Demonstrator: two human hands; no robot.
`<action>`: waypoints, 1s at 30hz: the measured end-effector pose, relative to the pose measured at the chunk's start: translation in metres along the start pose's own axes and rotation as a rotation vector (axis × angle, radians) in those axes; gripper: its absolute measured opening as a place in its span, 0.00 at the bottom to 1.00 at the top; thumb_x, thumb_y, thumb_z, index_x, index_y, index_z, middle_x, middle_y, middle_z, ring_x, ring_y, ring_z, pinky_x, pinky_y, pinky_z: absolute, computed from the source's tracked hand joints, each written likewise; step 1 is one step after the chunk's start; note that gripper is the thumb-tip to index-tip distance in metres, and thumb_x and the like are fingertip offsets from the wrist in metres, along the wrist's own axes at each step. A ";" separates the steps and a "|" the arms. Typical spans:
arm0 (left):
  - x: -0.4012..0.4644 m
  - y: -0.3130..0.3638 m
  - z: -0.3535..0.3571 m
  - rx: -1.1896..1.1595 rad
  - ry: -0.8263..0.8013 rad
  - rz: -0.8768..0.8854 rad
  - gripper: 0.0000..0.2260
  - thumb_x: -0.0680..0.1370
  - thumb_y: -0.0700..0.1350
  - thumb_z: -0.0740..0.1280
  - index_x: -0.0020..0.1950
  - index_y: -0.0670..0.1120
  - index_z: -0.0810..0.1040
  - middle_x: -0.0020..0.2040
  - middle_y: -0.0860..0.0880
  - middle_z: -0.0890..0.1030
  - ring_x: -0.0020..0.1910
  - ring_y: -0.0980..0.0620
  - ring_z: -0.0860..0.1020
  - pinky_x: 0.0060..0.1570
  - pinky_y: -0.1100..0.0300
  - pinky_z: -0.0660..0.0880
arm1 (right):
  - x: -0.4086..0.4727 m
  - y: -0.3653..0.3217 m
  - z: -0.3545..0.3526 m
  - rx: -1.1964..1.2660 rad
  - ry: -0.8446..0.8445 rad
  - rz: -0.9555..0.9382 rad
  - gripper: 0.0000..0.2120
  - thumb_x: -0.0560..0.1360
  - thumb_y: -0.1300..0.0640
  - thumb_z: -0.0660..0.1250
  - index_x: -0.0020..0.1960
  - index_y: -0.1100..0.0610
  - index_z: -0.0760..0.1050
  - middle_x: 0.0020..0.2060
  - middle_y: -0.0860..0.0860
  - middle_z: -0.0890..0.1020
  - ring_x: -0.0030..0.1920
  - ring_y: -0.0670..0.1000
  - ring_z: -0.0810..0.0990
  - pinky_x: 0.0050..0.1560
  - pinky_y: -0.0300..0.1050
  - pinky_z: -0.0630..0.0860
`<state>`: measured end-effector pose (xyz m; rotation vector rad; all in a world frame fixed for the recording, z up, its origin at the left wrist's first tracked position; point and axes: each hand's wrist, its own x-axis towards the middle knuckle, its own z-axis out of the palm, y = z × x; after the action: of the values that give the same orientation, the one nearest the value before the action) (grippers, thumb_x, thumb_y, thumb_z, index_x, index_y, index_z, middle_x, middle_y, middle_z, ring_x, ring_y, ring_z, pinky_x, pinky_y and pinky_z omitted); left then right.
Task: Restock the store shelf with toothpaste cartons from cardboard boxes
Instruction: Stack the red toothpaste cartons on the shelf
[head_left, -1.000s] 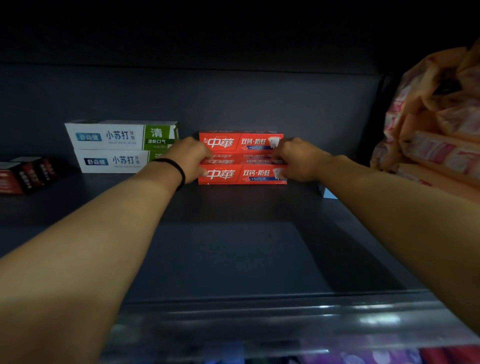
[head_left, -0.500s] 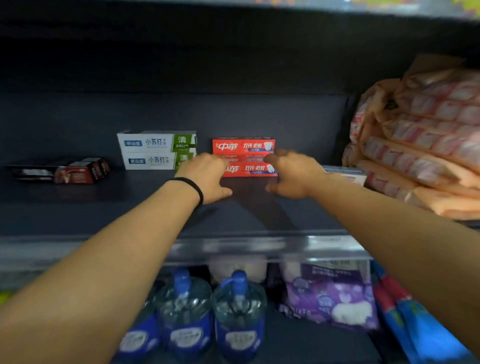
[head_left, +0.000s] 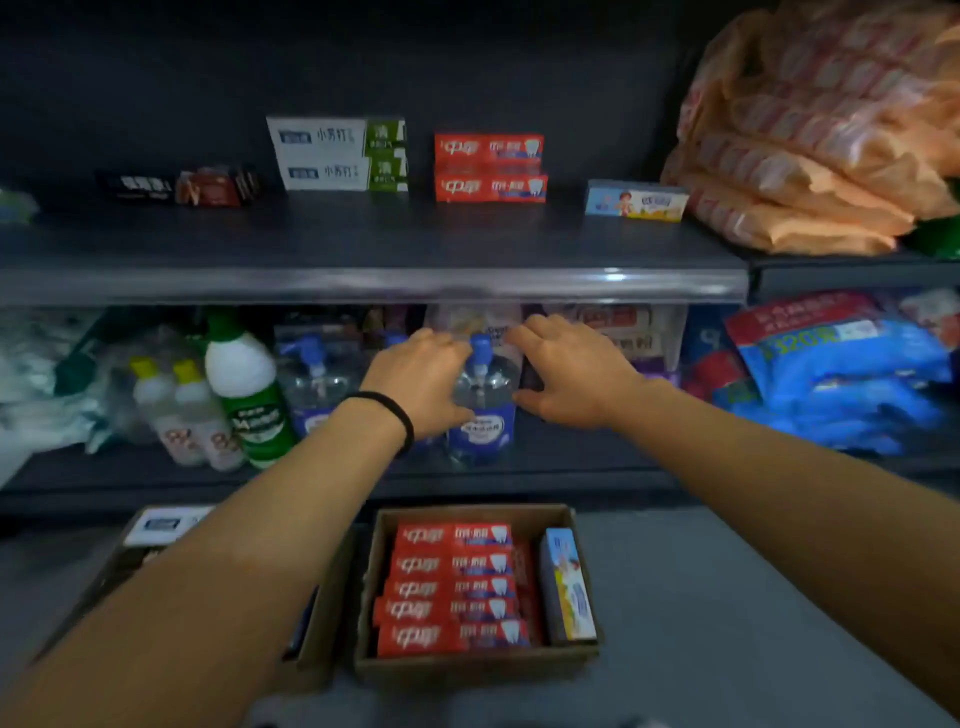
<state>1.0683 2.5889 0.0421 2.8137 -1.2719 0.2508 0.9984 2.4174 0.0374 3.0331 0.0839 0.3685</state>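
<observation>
Both hands being held empty in front of the lower shelf, red toothpaste cartons (head_left: 490, 167) already sitting up top.

Left hand (head_left: 420, 382) & right hand (head_left: 574, 371) are being kept loose w/ fingers relaxed and a bit spread, nothing being gripped. Two red cartons are being stacked flat at 12 o'clock on the upper shelf (head_left: 363, 283), white/green cartons (head_left: 337, 153) just beside at 11, a blue kids' carton (head_left: 636, 200) at 1. More red ones are being stored in the cardboard box (head_left: 475, 667) at 6 o'clock, on the floor w/ another blue carton (head_left: 566, 584) at its right side.
</observation>
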 end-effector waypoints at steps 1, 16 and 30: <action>-0.013 0.000 0.016 0.004 -0.043 -0.010 0.26 0.71 0.57 0.70 0.64 0.47 0.71 0.61 0.49 0.75 0.61 0.48 0.71 0.52 0.51 0.74 | -0.013 -0.007 0.013 -0.004 -0.036 0.005 0.28 0.73 0.45 0.67 0.68 0.56 0.66 0.60 0.54 0.73 0.60 0.56 0.71 0.55 0.50 0.69; -0.104 -0.003 0.210 -0.119 -0.491 -0.070 0.27 0.74 0.55 0.69 0.70 0.50 0.67 0.67 0.49 0.71 0.67 0.49 0.68 0.63 0.51 0.70 | -0.106 -0.075 0.213 0.199 -0.547 -0.042 0.32 0.75 0.44 0.66 0.75 0.52 0.59 0.73 0.51 0.65 0.71 0.54 0.65 0.71 0.52 0.63; -0.099 -0.039 0.280 -0.152 -0.750 -0.020 0.22 0.77 0.46 0.67 0.71 0.53 0.68 0.65 0.50 0.75 0.62 0.50 0.75 0.61 0.52 0.74 | -0.103 -0.067 0.262 0.258 -0.656 0.013 0.29 0.78 0.45 0.64 0.75 0.50 0.59 0.74 0.49 0.65 0.72 0.52 0.65 0.71 0.52 0.63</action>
<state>1.0693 2.6586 -0.2496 2.8601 -1.2627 -0.9422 0.9592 2.4568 -0.2463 3.2225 0.0687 -0.6892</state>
